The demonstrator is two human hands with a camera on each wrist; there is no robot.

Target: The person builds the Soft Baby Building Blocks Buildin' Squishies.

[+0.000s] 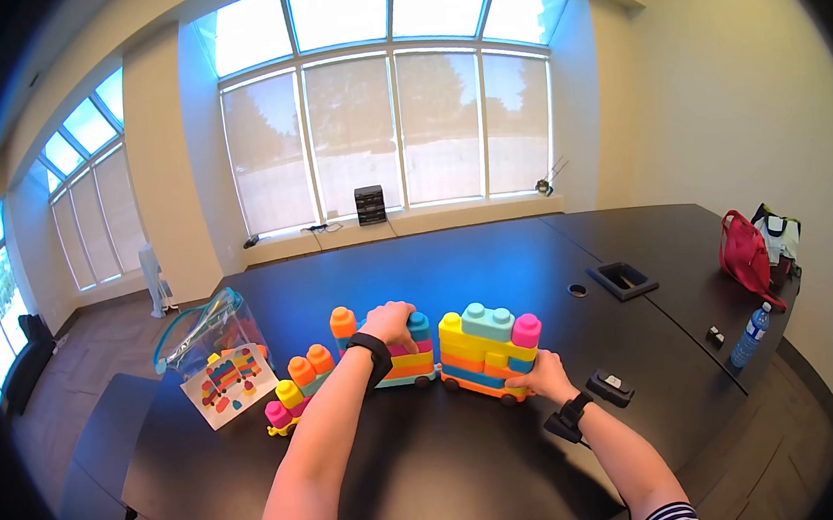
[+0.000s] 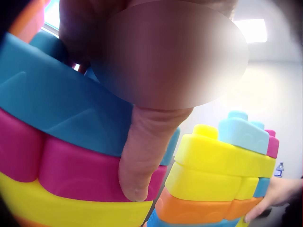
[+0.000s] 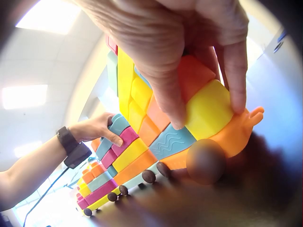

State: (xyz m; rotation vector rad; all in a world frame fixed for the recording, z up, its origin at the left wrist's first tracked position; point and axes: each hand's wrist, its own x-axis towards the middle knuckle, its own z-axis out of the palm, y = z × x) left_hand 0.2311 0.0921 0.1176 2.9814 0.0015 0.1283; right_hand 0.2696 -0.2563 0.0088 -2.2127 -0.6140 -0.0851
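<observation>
A toy train of chunky building blocks stands on the dark table in the head view. My left hand [image 1: 390, 326] grips the top of the middle wagon [image 1: 410, 365]; its thumb lies down over a teal block [image 2: 66, 101] and a magenta block [image 2: 85, 168]. At the far right end of the right wagon [image 1: 482, 364], my right hand [image 1: 544, 381] pinches a yellow block [image 3: 210, 109] between thumb and fingers, just above the orange wheeled base [image 3: 236, 135]. Partly behind my left forearm is the lower left wagon [image 1: 291, 396], with yellow, magenta and orange blocks.
A picture card [image 1: 229, 384] leans against a clear bag [image 1: 211, 327] with teal trim at the left. To the right lie a small black device [image 1: 610, 388], a water bottle [image 1: 750, 338] and a red bag [image 1: 747, 256]. A square black socket [image 1: 623, 280] is set in the tabletop.
</observation>
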